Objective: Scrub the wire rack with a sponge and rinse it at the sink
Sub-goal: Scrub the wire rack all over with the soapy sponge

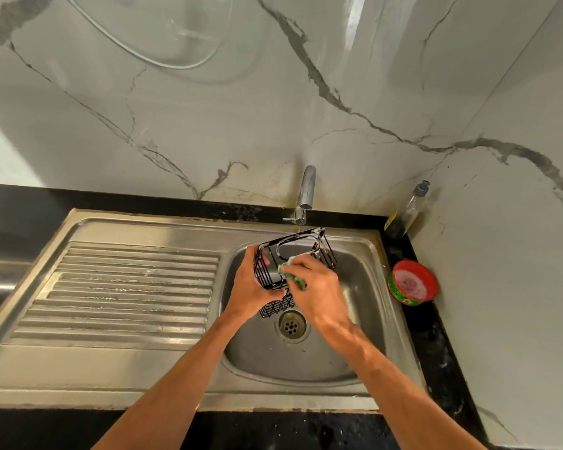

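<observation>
A black wire rack hangs tilted over the steel sink basin, its far end under the tap. My left hand grips the rack's near left side. My right hand presses a green sponge against the rack's middle wires. A thin stream of water falls from the tap onto the rack's top edge. The lower part of the rack shows between my wrists, just above the drain.
A ribbed steel drainboard lies left of the basin. On the black counter at right stand a red and green tub of dish soap and a clear bottle in the corner. Marble wall behind and to the right.
</observation>
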### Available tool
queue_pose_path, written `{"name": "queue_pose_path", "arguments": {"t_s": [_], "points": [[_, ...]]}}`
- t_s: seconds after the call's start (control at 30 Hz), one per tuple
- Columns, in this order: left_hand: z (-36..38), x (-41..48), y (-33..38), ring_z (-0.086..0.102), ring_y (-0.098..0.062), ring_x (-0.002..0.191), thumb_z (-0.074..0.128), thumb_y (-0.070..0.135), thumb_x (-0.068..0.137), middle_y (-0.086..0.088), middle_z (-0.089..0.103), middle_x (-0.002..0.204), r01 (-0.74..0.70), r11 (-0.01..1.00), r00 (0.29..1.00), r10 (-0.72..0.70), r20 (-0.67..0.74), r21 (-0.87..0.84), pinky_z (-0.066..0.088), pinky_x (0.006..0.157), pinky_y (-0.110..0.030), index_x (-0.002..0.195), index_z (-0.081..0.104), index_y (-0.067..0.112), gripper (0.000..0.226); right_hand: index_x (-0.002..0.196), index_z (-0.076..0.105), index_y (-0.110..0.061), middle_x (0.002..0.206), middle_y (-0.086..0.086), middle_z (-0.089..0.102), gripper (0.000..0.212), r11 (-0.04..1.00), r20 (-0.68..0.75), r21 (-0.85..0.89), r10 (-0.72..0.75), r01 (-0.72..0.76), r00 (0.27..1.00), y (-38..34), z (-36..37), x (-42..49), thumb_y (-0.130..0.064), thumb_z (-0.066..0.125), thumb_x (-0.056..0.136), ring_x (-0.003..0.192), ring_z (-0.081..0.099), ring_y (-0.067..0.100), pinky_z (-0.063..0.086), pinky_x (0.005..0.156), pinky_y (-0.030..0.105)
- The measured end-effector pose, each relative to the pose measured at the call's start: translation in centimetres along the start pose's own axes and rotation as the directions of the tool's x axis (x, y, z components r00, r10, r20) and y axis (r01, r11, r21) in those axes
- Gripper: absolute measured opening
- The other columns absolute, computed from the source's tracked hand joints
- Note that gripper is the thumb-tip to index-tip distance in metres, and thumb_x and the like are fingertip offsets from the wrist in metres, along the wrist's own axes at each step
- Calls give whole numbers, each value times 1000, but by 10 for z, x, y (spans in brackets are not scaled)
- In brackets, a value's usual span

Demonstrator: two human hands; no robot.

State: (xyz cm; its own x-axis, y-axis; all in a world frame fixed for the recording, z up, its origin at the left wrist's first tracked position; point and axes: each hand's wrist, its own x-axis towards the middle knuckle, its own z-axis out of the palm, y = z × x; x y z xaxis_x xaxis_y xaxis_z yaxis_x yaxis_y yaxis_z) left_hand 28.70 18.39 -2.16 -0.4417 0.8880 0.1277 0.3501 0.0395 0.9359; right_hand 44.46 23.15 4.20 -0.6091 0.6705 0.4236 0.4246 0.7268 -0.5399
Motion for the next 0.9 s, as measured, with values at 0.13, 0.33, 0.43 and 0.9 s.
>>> {"name": "queue_pose_path", "arguments": {"t_s": [0.13,0.33,0.43,0.9], "points": [[1,0,3,61,-6,109,96,11,51,14,60,112,-5,1000,1000,5,6,-3,52,98,-34,126,46,29,92,99,77,-12,99,0,73,26,995,-163,-1,97,-98,982,6,-7,35,6,73,82,84,68,7,60,77,24],[4,1,3,64,-10,90,88,-2,66,4,64,100,-66,998,998,66,-2,-13,53,82,-30,116,47,29,71,87,76,-3,99,11,74,22,985,78,17,-172,172,982,-28,18,6,12,65,77,101,68,26,50,94,30],[0,2,7,64,-4,94,96,7,58,9,64,103,-71,997,997,71,-11,12,52,84,-20,119,46,31,82,89,78,-11,100,1,75,26,979,-19,-75,-193,191,981,-6,11,-7,7,74,71,101,65,16,48,96,29],[1,4,2,57,9,111,97,12,52,17,62,115,-13,1000,999,13,37,17,44,93,-9,125,43,35,94,103,76,-13,101,4,75,41,989,-121,-133,40,-56,992,11,-18,31,17,65,78,92,70,17,61,79,36]]}}
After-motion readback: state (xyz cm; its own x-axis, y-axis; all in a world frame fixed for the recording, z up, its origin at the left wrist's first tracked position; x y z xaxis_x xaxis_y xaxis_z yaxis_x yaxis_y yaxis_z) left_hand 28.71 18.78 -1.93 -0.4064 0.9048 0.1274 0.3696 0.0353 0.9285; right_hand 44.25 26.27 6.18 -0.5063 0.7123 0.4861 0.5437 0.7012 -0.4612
